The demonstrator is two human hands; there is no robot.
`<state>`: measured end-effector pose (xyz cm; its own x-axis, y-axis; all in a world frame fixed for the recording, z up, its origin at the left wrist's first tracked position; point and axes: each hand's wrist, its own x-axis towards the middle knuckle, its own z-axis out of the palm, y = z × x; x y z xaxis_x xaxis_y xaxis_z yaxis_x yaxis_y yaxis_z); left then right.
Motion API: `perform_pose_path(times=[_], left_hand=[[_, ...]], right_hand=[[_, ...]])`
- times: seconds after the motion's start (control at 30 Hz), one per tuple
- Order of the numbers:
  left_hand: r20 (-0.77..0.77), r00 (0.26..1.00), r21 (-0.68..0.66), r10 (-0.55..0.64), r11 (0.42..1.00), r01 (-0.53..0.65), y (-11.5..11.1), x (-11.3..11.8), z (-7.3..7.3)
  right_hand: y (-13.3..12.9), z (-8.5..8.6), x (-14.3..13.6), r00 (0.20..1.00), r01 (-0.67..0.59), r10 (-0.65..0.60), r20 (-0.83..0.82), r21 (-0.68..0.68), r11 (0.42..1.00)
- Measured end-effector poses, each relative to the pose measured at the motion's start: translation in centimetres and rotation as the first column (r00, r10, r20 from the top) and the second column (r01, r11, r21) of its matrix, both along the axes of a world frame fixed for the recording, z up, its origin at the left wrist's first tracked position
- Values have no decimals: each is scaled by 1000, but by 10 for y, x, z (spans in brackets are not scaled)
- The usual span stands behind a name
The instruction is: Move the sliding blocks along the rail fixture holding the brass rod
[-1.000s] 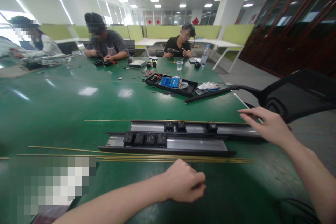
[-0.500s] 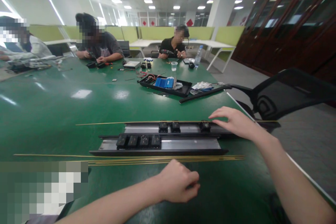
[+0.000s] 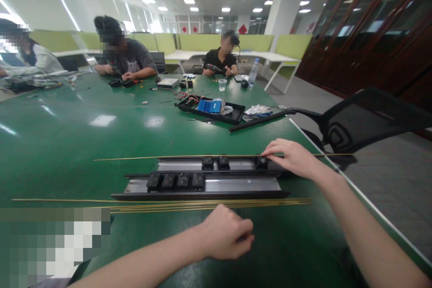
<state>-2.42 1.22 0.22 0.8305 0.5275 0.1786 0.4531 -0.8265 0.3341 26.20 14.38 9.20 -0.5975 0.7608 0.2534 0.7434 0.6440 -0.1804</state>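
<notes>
My right hand (image 3: 290, 156) has its thumb and fingertips pinched on a long thin brass rod (image 3: 135, 158), right beside a small black block (image 3: 261, 162). This rod runs along the far edge of the rear metal channel (image 3: 241, 164), where two more black blocks (image 3: 215, 163) sit to the left. The front metal channel (image 3: 241, 185) bears a row of several black blocks (image 3: 175, 181) in its left half. My left hand (image 3: 231, 234) is curled closed above the table, in front of more thin brass rods (image 3: 209, 204); whatever its fingers hold is hidden.
On the green table (image 3: 67, 144), a black tray (image 3: 232, 114) holds a blue finned part (image 3: 209, 106). White gloves (image 3: 258, 111) and a black strip (image 3: 259, 121) lie beside it. A mesh chair (image 3: 374, 117) stands at the right edge. Several people work across the table.
My right hand has come down and left, and its parted fingers have closed on the rod beside the right-hand block. My left hand stays curled in nearly the same place.
</notes>
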Motion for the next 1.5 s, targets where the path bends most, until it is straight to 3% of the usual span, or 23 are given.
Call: perform_pose_path(times=[0.4, 0.83, 1.5], left_hand=[[9, 1000, 18, 0, 1000, 0, -1, 1, -4], [-20, 1000, 8, 1, 1000, -1, -1, 3, 2], [-7, 1000, 18, -6, 1000, 6, 0, 2, 3]], right_hand=[[5, -6, 7, 999, -22, 21, -40, -27, 999], [5, -8, 9, 934, -4, -90, -346, -262, 965], [0, -1, 0, 929, 9, -112, -352, -281, 960]])
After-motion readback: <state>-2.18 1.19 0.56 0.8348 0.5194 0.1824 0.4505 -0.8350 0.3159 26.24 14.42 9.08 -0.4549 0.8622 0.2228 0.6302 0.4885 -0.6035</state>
